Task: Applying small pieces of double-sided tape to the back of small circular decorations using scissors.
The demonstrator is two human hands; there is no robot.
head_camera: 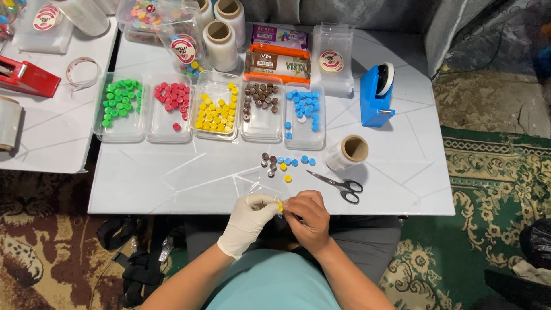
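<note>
Scissors lie near a blue tape dispenser on the white table.

The table is bare along its near-left part, from the left edge to the loose candies, so a hand could pass freely there. The far-right corner past the blue dispenser is also open.

A row of 5 trays blocks the middle. Behind it, film rolls, chocolate bars and a bag stack fill the far edge.

On the near right, scissors and a roll lie close together, with a narrow gap between roll and dispenser.
</note>
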